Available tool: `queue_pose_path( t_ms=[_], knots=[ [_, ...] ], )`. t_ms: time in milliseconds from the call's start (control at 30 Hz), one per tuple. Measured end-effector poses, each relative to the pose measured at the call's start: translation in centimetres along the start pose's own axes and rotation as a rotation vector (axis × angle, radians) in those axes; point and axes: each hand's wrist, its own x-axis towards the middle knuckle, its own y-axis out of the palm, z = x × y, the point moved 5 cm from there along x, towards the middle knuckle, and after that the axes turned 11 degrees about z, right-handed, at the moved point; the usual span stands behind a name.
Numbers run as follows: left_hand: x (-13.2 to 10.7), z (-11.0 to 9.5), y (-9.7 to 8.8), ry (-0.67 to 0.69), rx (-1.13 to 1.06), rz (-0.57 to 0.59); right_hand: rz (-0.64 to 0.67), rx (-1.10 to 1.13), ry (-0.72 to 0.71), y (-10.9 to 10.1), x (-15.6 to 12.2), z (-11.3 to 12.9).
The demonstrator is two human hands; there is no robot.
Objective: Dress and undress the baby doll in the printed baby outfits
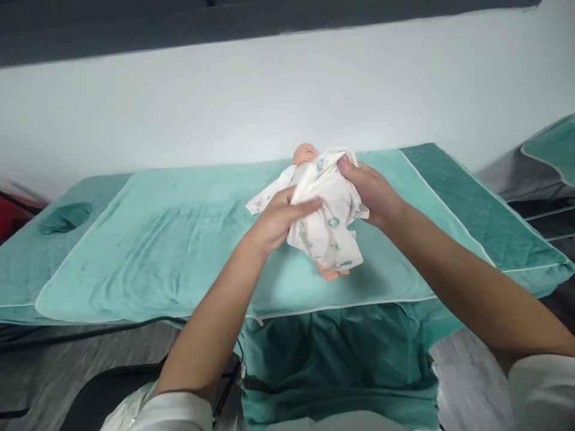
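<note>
Hands are meeting at a doll (304, 154) lying toward the far side of a bed (476, 209), a little right of the middle of the view. A white cloth (327, 230) printed with small teal figures is covering the doll's body; whether it is a garment or a loose wrap I cannot tell. Only the bald head is showing above the cloth, pointing toward the wall (179, 108), and a bare foot (330, 274) is sticking out below, toward the person. The left hand (276, 218) is gripping the cloth at the doll's middle, its fingers (309, 206) curling shut across the bunched fabric. The right hand (372, 188) is holding the cloth from the other side, its fingers (345, 164) pinching closed on the upper edge just beside the head. Whether the doll is resting on the bed or hanging just above it I cannot tell. A pale sheet (157, 239) with white piping is lying under the doll, over a darker cover (336, 359) that is hanging down the near side. A face hole (65, 216) is sitting at the bed's left end, well apart from the hands. A cable (90, 334) is running along the floor below, and a second bed (554, 146) is showing at the right edge.
</note>
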Motion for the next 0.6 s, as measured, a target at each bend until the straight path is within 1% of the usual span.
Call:
queue_pose_path(
  t_ms=[67, 100, 167, 200, 233, 267, 300, 400, 467, 500, 533, 567, 600],
  knots=[
    [0.5, -0.2, -0.2, 0.123, -0.092, -0.099, 0.051, 0.028, 0.056, -0.2, -0.3, -0.8],
    [0.7, -0.1, 0.0, 0.151, -0.124, -0.118, 0.114, 0.037, 0.109, -0.1, -0.4, -1.4],
    [1.1, 0.1, 0.5, 0.148, -0.157, -0.105, 0.273, 0.043, 0.225, 0.2, -0.9, -2.4],
    [1.2, 0.3, 0.7, 0.131, -0.163, -0.085, 0.333, 0.043, 0.261, 0.3, -1.2, -2.8],
    [1.3, 0.5, 0.9, 0.112, -0.166, -0.066, 0.36, 0.046, 0.266, 0.3, -1.4, -2.9],
    [1.3, 0.6, 1.0, 0.094, -0.166, -0.05, 0.349, 0.055, 0.236, 0.1, -1.4, -2.8],
    [1.3, 0.8, 1.1, 0.075, -0.164, -0.032, 0.307, 0.066, 0.184, -0.1, -1.4, -2.5],
    [1.1, 1.4, 1.0, -0.007, -0.141, 0.061, 0.146, 0.087, 0.03, -1.0, -1.1, -1.3],
    [0.9, 1.9, 1.2, -0.086, -0.099, 0.148, 0.088, 0.083, -0.019, -1.5, -0.9, -0.7],
    [0.8, 2.0, 1.3, -0.114, -0.08, 0.173, 0.079, 0.085, -0.035, -1.6, -0.8, -0.4],
    [0.8, 1.9, 1.4, -0.119, -0.069, 0.175, 0.08, 0.094, -0.05, -1.7, -0.8, -0.3],
    [1.0, 1.8, 1.3, -0.096, -0.068, 0.151, 0.092, 0.107, -0.06, -1.8, -0.8, -0.2],
    [1.1, 1.5, 1.3, -0.045, -0.08, 0.103, 0.114, 0.123, -0.059, -1.8, -0.8, -0.3]
  ],
)
